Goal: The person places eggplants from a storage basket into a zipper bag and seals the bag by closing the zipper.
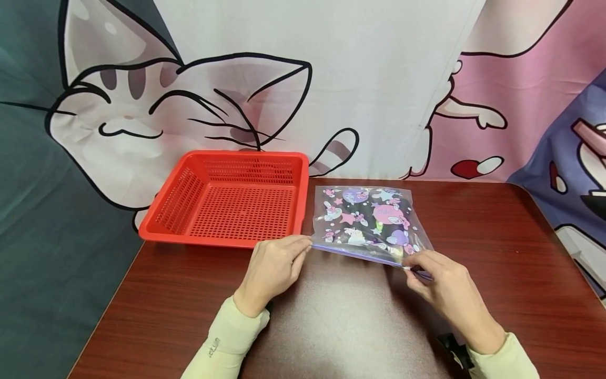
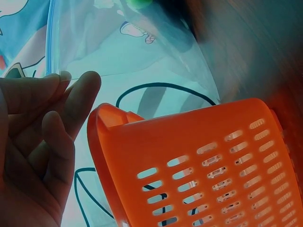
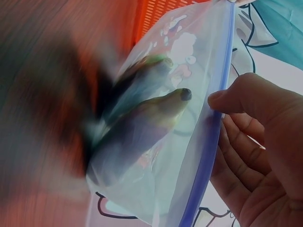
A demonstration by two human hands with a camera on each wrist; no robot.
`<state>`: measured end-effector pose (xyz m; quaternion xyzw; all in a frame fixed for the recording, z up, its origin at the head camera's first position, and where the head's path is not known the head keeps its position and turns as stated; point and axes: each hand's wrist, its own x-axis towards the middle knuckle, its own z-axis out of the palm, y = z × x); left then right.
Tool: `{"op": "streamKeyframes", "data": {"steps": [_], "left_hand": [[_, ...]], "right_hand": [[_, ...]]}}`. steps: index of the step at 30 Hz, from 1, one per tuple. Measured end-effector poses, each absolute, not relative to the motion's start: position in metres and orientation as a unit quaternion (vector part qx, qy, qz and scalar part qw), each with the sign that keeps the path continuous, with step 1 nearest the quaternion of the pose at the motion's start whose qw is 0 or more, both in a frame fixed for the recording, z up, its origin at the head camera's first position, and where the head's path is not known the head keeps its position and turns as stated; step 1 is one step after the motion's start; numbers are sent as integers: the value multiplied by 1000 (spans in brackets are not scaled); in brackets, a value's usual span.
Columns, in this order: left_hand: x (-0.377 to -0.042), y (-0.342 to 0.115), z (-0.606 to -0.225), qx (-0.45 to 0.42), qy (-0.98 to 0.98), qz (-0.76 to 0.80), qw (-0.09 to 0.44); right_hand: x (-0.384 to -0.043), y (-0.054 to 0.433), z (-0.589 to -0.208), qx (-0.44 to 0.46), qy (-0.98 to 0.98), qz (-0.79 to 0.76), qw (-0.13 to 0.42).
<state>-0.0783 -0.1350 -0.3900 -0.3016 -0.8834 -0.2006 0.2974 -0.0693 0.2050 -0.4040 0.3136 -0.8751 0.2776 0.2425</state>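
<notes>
A clear zip bag (image 1: pixel 362 218) printed with pink and purple cartoon figures is held over the table, its purple zip edge facing me. My left hand (image 1: pixel 276 266) pinches the left end of that edge, as the left wrist view also shows. Near the right end, my right hand (image 1: pixel 447 287) pinches the zip strip (image 3: pixel 208 156) between thumb and fingers. Through the plastic in the right wrist view, two long rounded things show: one purplish with a yellow-green, dark-tipped end (image 3: pixel 142 127), the other darker (image 3: pixel 137 85). Their exact kind is blurred by the plastic.
A red perforated plastic basket (image 1: pixel 241 210) stands left of the bag, close to my left hand. The brown wooden table (image 1: pixel 326 326) ends at a cartoon-printed cloth (image 1: pixel 388 105) hanging behind it. Dark green cloth (image 1: pixel 47 252) lies beyond the left edge.
</notes>
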Motion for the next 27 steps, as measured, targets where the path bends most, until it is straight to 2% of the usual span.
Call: {"op": "streamKeyframes", "data": {"steps": [27], "left_hand": [[-79,-134,-390,-290,-890,-195,294]], "right_hand": [[-65,215,-403,289,-895,249,232]]}}
